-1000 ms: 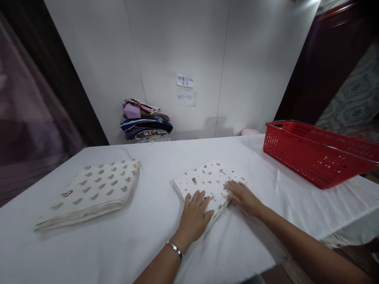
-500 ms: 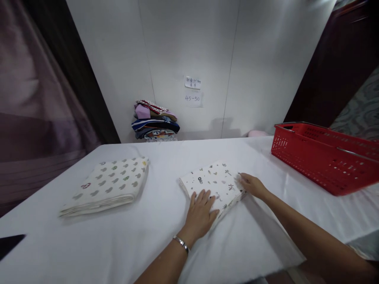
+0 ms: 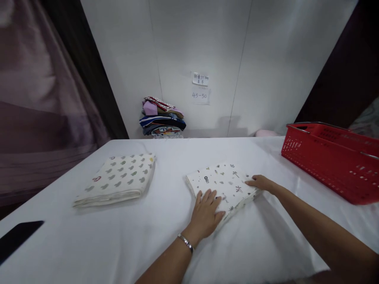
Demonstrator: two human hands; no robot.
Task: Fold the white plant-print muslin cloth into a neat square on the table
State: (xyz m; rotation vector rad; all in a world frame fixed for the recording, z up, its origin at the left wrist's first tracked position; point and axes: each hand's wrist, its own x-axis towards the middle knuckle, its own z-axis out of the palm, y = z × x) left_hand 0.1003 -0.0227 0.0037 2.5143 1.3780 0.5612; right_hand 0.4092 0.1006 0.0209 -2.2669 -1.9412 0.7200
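Beneath the folded leaf-print cloth (image 3: 217,183): white-covered desk (image 3: 171,169). Right of that cloth and farther back, well apart: red perforated plastic basket (image 3: 328,157). Left of it, also apart: folded cream cloth with grey motifs (image 3: 121,175). Leaf-print piece itself lies on the desk between these two. Left hand (image 3: 206,215) palm-down on its near-left part, fingers extended, slightly spread. Right hand (image 3: 263,184) at its right corner, fingers bent, pinching the edge. Silver-coloured bracelet (image 3: 186,242) on left wrist, nearside of the cloth.

Lighting was dim; a soft shadow (image 3: 232,125) marked the wall (image 3: 204,39) at 2 o'clock; distortion stretched the basket (image 3: 328,165) at 3 o'clock.
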